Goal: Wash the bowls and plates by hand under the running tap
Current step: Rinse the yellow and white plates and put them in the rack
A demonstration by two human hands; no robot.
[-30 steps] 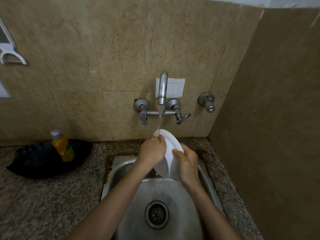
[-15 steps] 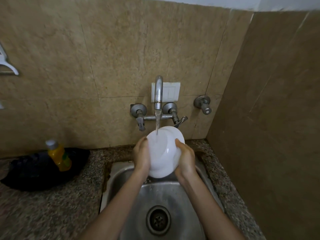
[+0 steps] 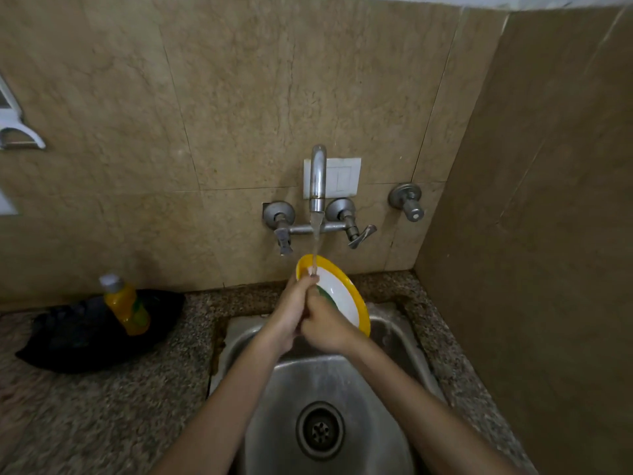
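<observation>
Left hand (image 3: 291,311) gripped plate (image 3: 342,298) rim, right hand (image 3: 325,329) against it — grip unclear. Wet plate could slip, striking sink (image 3: 399,342) below.

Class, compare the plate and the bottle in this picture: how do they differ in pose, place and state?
The plate is tilted on edge, held above the sink; the bottle stands upright on a dark bag on the counter. The plate is under the tap's stream; the bottle sits clear of the water. The plate is shallow and open; the bottle is tall and capped. Both show yellow.
</observation>
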